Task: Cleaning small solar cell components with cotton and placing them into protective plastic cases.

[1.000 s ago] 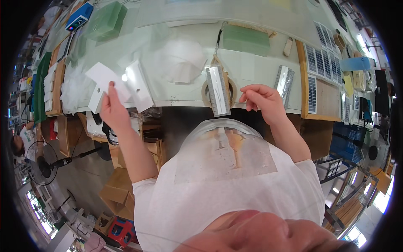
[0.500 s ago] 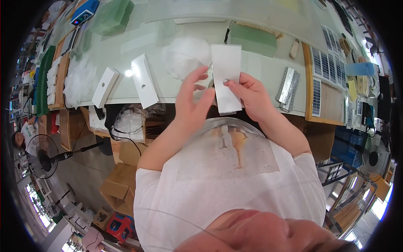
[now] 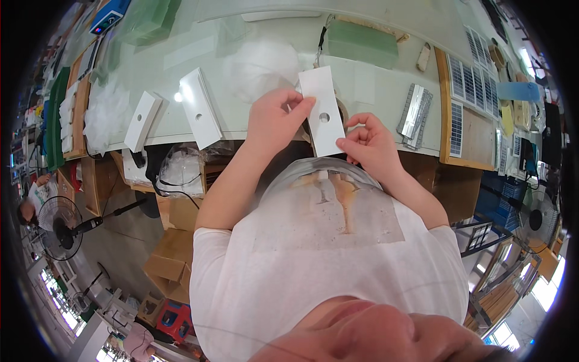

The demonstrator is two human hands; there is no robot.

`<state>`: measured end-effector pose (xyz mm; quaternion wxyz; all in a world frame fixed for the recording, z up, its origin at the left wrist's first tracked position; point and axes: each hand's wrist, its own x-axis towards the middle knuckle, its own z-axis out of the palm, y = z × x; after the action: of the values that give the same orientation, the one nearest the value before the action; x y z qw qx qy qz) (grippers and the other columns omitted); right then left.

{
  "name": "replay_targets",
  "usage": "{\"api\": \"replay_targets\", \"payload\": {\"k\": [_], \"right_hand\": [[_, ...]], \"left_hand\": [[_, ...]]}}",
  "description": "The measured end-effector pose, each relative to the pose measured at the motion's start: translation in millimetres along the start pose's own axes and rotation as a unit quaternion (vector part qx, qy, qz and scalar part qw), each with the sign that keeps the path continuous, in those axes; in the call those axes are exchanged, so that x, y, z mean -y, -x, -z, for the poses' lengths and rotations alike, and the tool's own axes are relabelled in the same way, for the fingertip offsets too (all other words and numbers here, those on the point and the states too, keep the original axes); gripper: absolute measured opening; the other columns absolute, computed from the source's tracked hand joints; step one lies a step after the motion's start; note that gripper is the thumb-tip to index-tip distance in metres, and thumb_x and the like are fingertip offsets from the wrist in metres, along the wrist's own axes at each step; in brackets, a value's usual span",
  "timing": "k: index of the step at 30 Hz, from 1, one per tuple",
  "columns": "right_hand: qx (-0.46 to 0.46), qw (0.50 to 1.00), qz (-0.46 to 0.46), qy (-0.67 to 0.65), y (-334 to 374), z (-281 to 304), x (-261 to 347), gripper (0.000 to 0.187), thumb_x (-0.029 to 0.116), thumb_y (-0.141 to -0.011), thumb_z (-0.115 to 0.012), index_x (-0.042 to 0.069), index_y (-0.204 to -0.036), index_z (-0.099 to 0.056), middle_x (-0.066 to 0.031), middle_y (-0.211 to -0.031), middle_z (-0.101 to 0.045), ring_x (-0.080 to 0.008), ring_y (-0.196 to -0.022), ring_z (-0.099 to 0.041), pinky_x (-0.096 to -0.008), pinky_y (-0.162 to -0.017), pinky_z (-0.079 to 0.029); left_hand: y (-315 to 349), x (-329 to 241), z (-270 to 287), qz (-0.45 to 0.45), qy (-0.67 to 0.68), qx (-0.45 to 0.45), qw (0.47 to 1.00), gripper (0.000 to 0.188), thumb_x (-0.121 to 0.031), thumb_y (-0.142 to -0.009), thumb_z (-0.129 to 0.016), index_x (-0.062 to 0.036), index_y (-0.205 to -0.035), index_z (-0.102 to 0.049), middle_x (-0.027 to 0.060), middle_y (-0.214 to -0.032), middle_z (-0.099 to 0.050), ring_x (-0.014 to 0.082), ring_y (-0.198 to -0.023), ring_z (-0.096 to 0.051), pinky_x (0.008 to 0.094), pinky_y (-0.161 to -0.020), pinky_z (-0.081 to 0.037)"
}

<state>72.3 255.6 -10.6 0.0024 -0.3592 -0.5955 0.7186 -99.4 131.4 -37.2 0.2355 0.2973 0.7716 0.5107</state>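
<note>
A white rectangular card with a round hole [image 3: 317, 90] is held upright-lengthwise over the table's front edge. My left hand [image 3: 274, 120] pinches its left edge between thumb and fingers. At the lower right edge my right hand [image 3: 373, 145] closes thumb and fingers on the card, with the fingertips partly behind it. Left of my hands lie a stack of similar white holed pieces [image 3: 199, 108] and a smaller white holed piece [image 3: 143, 122]. A round thing behind the card is mostly hidden.
Thin white sheets [image 3: 262, 69] lie behind my left hand. A green block [image 3: 362, 45] stands at the back, and silver strips [image 3: 415, 114] lie to the right. Farther right is a wooden-edged board with dark panels [image 3: 476, 84]. A fan [image 3: 63, 226] stands at left.
My left hand has come in and taken the card's left edge. My right hand has slid from the hole down to the lower right edge, and the card has tilted.
</note>
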Motion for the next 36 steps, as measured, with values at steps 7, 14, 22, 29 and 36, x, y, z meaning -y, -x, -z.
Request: {"api": "replay_targets", "payload": {"k": [7,14,22,29,36], "right_hand": [[-0.006,0.998,0.026,0.053,-0.2,-4.1,-17.1,0.026,0.007,-0.080,-0.070,0.003,-0.090,-0.047,0.0010,-0.064,-0.056,-0.0031,-0.054,-0.050,-0.0205,-0.049,-0.040],[-0.014,0.997,0.030,0.067,-2.0,-4.7,-20.1,0.024,0.008,-0.080,-0.071,0.003,-0.086,-0.048,0.0018,-0.063,-0.053,-0.0026,-0.055,-0.048,-0.0202,-0.050,-0.040],[-0.028,0.992,0.052,0.115,-3.9,-4.6,-26.8,0.023,0.008,-0.079,-0.071,0.004,-0.086,-0.050,0.0018,-0.063,-0.052,-0.0038,-0.057,-0.047,-0.0215,-0.052,-0.041],[-0.008,0.776,0.484,0.405,-3.6,-0.7,-19.8,0.034,0.010,-0.069,-0.078,0.009,-0.096,-0.058,-0.0056,-0.092,-0.058,-0.0167,-0.070,-0.057,-0.0290,-0.055,-0.047],[0.034,0.642,0.547,0.536,-3.8,12.5,-22.1,0.037,0.002,-0.063,-0.075,0.006,-0.096,-0.060,-0.0081,-0.101,-0.060,-0.0229,-0.076,-0.061,-0.0331,-0.060,-0.052]], "left_hand": [[4.1,6.4,-0.7,0.025,-0.058,0.023,0.998,0.027,-0.031,-0.081,-0.070,-0.0044,-0.080,-0.066,0.0055,-0.071,-0.062,0.0185,-0.065,-0.056,0.0314,-0.061,-0.046],[3.4,7.5,-2.3,0.013,-0.070,0.018,0.997,0.026,-0.024,-0.080,-0.074,-0.0004,-0.082,-0.066,-0.0002,-0.069,-0.058,0.0068,-0.062,-0.050,0.0223,-0.057,-0.042],[4.6,3.3,-5.3,-0.006,-0.125,0.007,0.992,0.024,-0.025,-0.077,-0.075,-0.0025,-0.081,-0.066,0.0029,-0.069,-0.058,0.0100,-0.060,-0.051,0.0243,-0.057,-0.044],[-6.2,21.6,-6.5,-0.307,-0.207,-0.073,0.926,0.016,-0.019,-0.075,-0.074,-0.0076,-0.083,-0.066,0.0047,-0.095,-0.063,0.0248,-0.093,-0.056,0.0344,-0.078,-0.046],[-4.1,7.4,17.7,-0.342,-0.235,0.035,0.909,0.019,-0.011,-0.075,-0.070,-0.0093,-0.094,-0.068,0.0018,-0.107,-0.064,0.0315,-0.112,-0.052,0.0419,-0.097,-0.037]]}}
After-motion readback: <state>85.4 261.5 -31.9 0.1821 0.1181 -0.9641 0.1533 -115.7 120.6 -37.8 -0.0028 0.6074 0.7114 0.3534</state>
